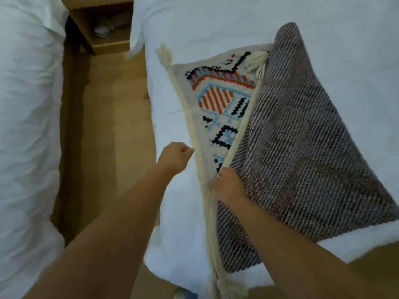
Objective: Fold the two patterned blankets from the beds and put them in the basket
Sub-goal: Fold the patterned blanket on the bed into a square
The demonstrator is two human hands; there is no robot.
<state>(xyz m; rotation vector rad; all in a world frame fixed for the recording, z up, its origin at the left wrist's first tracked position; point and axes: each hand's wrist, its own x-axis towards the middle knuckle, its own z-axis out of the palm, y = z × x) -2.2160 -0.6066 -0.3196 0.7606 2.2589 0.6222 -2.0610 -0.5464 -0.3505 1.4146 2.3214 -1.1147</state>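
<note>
- On the white-sheeted bed (pixel 216 22) at right lies the cream-edged, tasselled woven patterned blanket (pixel 218 100), with one half turned over and its grey-striped underside up.
- Right hand (pixel 228 184) grips the cream edge of the turned-over half, fingers curled round it.
- Left hand (pixel 179 156) is fisted just beside the lower layer's cream border; whether it pinches that border cannot be told.
- Second white bed (pixel 28 104) stands across the wooden floor (pixel 108 126).

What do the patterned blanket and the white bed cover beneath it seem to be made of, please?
The patterned blanket looks like thick woven or tufted yarn, perhaps wool or cotton: blocky pile stitches on its face, a ribbed matte backing where folded over, cream yarn tassels. The bed cover looks like soft matte cotton-type cloth, creased.
</note>
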